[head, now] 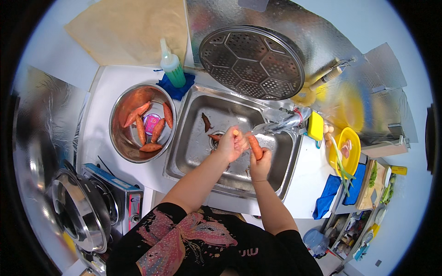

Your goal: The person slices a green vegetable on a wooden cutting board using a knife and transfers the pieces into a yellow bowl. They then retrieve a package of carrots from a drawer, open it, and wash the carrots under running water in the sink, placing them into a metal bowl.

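My right hand (pixel 260 165) is wrapped around the lower end of an orange-red sweet potato (pixel 255 146), held over the stainless steel sink (pixel 189 151). Its upper end is just under the mouth of the plastic-wrapped faucet (pixel 278 125). Close beside it, my left hand (pixel 232 146) has curled fingers near the root's top. A small round orange end shows at these fingers; whether it is a held piece or a fingertip is unclear. Below, a dark reddish scrap (pixel 206 122) lies on the sink floor. Another reddish piece (pixel 214 137) is at the drain, partly hidden by my left hand.
Left of the sink, a steel pot (pixel 115 139) holds several sweet potatoes. A green bottle (pixel 174 72) stands behind it. A perforated steel steamer plate (pixel 252 63) leans behind the sink. Rightward are a yellow sponge (pixel 315 126), yellow basin (pixel 355 157) and blue cloth (pixel 326 196).
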A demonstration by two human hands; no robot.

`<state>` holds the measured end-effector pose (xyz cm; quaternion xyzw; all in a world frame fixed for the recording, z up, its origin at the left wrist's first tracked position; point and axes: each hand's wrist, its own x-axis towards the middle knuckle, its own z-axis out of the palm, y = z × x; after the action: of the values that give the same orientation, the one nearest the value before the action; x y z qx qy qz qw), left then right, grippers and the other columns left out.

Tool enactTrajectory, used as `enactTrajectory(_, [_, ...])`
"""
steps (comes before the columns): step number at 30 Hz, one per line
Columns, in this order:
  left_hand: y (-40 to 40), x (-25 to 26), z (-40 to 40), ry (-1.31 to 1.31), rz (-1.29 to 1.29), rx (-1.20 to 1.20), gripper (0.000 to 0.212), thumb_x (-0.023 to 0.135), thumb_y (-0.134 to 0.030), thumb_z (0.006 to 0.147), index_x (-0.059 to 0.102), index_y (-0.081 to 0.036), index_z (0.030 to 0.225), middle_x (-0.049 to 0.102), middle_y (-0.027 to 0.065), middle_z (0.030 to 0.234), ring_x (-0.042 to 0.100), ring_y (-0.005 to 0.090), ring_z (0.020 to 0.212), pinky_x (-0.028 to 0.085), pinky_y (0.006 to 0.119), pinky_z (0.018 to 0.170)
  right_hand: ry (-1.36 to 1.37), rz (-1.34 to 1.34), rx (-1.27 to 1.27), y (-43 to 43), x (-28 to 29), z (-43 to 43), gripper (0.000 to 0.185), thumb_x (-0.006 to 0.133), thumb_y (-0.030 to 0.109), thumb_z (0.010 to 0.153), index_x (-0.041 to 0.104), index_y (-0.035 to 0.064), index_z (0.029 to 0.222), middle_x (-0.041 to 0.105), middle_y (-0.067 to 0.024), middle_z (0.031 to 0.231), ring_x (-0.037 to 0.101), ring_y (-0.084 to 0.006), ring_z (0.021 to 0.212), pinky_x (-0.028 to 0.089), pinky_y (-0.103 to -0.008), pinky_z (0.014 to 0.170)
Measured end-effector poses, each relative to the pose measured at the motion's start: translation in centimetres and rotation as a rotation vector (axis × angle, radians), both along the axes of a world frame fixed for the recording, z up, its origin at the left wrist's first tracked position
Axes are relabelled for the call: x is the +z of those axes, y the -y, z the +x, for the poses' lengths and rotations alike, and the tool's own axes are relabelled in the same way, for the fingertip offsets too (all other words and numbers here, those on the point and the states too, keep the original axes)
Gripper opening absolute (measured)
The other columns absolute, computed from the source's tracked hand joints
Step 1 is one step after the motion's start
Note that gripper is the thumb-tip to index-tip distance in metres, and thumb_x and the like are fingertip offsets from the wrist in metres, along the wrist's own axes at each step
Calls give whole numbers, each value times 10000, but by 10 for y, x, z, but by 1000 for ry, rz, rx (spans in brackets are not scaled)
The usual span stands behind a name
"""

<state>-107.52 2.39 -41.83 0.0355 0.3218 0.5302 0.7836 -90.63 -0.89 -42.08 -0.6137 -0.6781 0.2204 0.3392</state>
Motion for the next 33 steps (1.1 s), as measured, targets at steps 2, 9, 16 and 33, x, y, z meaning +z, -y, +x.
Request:
enactTrajectory(2, [1,9,11,309,194,63,436,419,-404,1033,495,-104,726,286,-28,497,322,122,487,266,290,526,-154,-100,-94,13,-11,-9,336,764,206,869,537,12,1024,586,-163,942,586,-290,845,476,-395,795])
enactTrajectory(9, [14,-15,-27,-1141,283,-53,252,640,-185,901,604,-95,1134,597,134,1031,559,239,1002,428,352,888,-390,-272,90,2,4,0,304,799,184,853,571,84,1026,536,25,743,477,-65,595,406,-253,500])
enactTrajectory(16, [16,45,-41,-2052,1232,-524,283,657,-126,790,678,-103,1071,658,122,1154,603,287,1114,454,428,968,-388,-1427,518,-58,41,-13,190,737,175,858,576,121,943,455,64,647,391,-44,536,279,-214,477])
enactTrajectory(33, [34,6,-59,-821,330,-211,236,641,-277,965,535,-68,949,556,50,708,535,160,575,428,342,524,523,-41,921,-123,51,-89,258,725,307,738,619,84,814,646,-150,849,653,-356,821,516,-455,718])
